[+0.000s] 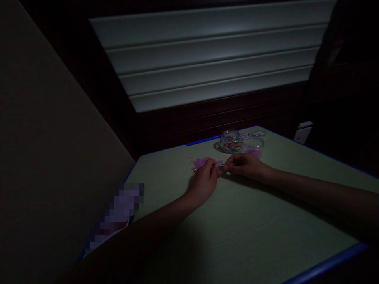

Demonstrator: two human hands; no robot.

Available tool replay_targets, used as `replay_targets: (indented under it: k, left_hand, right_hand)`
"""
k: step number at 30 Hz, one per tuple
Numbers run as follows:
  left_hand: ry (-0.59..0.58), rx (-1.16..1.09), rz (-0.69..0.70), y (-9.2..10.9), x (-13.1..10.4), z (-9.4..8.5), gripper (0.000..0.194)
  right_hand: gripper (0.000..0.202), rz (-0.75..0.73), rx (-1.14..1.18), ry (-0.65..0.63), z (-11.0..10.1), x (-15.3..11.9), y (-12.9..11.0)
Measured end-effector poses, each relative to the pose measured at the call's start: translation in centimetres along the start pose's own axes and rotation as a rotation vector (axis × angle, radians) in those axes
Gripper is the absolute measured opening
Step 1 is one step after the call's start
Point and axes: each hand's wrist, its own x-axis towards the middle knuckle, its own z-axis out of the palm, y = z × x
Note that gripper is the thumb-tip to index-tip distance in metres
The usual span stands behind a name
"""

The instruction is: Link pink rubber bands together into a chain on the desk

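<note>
My left hand (205,180) is closed, its fingertips pinching one end of a small pale, thin thing (222,166). From the other side, the closed fingers of my right hand (248,165) meet the same thing; the dim light hides its kind. Just beyond my left hand lies a loose pile of small pink and purple pieces (199,163). Behind my right hand stand a clear jar (230,134) with many-coloured small bands in it and a wider clear container (253,142) with pink pieces inside.
The pale green table (251,221) has blue edges. A clear round lid (258,134) lies near its far corner. At the left edge is a partly blurred-out flat item (124,205). Behind the table rises a dark frame with pale slats (213,51).
</note>
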Motion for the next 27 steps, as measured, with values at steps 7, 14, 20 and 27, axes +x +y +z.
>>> replay_targets:
  k: [7, 14, 20, 27]
  left_hand:
    - [0.006, -0.01, -0.012, 0.11, 0.04, 0.02, 0.021]
    - [-0.007, -0.023, -0.021, 0.14, 0.06, -0.05, 0.023]
    - [0.005, -0.064, -0.042, 0.33, 0.03, -0.01, 0.024]
    - [0.005, -0.091, -0.063, 0.47, -0.02, -0.02, 0.028]
  right_hand:
    - [0.027, -0.033, -0.04, 0.016, -0.03, -0.13, -0.04]
    - [0.025, -0.055, -0.084, 0.024, -0.09, -0.13, -0.02]
    - [0.024, -0.059, -0.097, 0.043, -0.08, -0.02, 0.2]
    - [0.022, -0.064, -0.086, 0.058, -0.01, -0.07, 0.17]
